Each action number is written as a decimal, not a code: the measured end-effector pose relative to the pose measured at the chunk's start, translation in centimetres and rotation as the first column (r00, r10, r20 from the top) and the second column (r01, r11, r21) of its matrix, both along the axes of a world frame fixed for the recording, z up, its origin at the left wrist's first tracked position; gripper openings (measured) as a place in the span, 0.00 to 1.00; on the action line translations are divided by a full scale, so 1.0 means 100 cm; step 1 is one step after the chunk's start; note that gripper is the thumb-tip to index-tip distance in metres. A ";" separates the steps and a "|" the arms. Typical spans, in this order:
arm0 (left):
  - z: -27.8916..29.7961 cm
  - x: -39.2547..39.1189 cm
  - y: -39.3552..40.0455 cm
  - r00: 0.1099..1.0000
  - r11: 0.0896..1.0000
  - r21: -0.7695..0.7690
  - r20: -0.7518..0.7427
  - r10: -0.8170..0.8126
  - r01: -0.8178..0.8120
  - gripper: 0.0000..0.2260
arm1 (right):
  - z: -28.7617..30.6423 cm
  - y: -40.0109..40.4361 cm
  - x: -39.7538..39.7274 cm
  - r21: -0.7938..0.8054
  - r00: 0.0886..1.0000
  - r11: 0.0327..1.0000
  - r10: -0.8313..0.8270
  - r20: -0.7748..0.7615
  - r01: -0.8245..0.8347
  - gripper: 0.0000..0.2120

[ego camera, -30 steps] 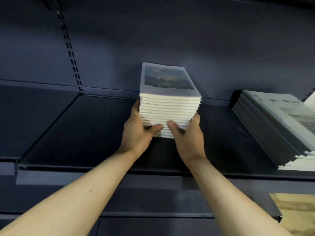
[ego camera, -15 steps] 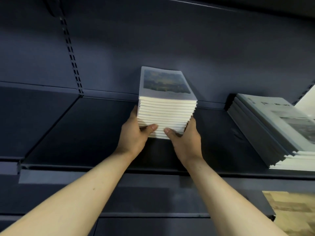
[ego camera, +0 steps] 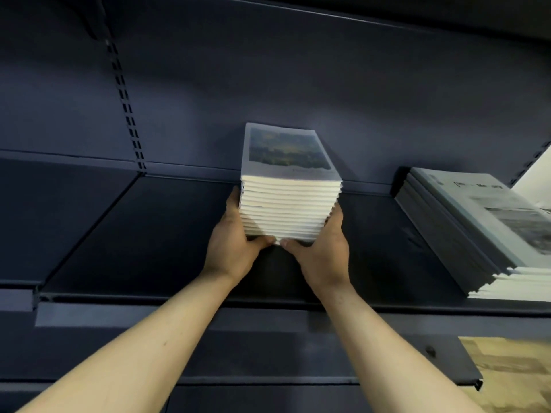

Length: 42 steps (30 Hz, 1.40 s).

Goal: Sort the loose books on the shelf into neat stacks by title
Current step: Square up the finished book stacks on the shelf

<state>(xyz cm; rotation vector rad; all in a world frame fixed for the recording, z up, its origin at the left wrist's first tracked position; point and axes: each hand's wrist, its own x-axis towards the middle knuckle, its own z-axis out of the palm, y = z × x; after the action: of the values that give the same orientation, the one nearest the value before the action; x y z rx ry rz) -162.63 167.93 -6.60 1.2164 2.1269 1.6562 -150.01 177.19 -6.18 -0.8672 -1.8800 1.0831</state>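
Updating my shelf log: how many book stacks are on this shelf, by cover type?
Stack of white-edged books with a landscape-picture cover, held between left hand and right hand: 1
Stack of larger grey-covered books: 1
Total: 2

A dark blue back panel (ego camera: 328,84) fills the upper frame. A slotted upright (ego camera: 125,105) runs down it at upper left. At lower right a patch of pale wood floor (ego camera: 512,371) shows, and a bright white gap (ego camera: 536,177) at the right edge.
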 end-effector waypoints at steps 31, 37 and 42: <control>0.004 -0.027 -0.017 0.985 0.960 -0.245 -0.073 -0.158 0.135 0.52 | 0.047 -0.036 -0.062 0.857 0.942 0.515 -0.301 0.150 0.028 0.25; -0.008 -0.020 -0.013 0.955 0.972 -0.231 -0.276 -0.106 0.041 0.30 | 0.033 -0.030 -0.082 0.862 0.892 0.504 -0.409 0.193 0.044 0.26; 0.007 -0.050 -0.032 0.939 0.945 -0.118 0.203 -0.278 0.306 0.30 | 0.028 -0.032 -0.087 0.877 0.886 0.467 -0.447 0.121 0.116 0.27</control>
<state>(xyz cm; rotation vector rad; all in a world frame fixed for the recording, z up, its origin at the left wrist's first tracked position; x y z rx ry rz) -167.66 164.71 -5.87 1.2142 1.8194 1.3980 -158.71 173.95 -3.34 -0.7246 -2.0822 -0.3154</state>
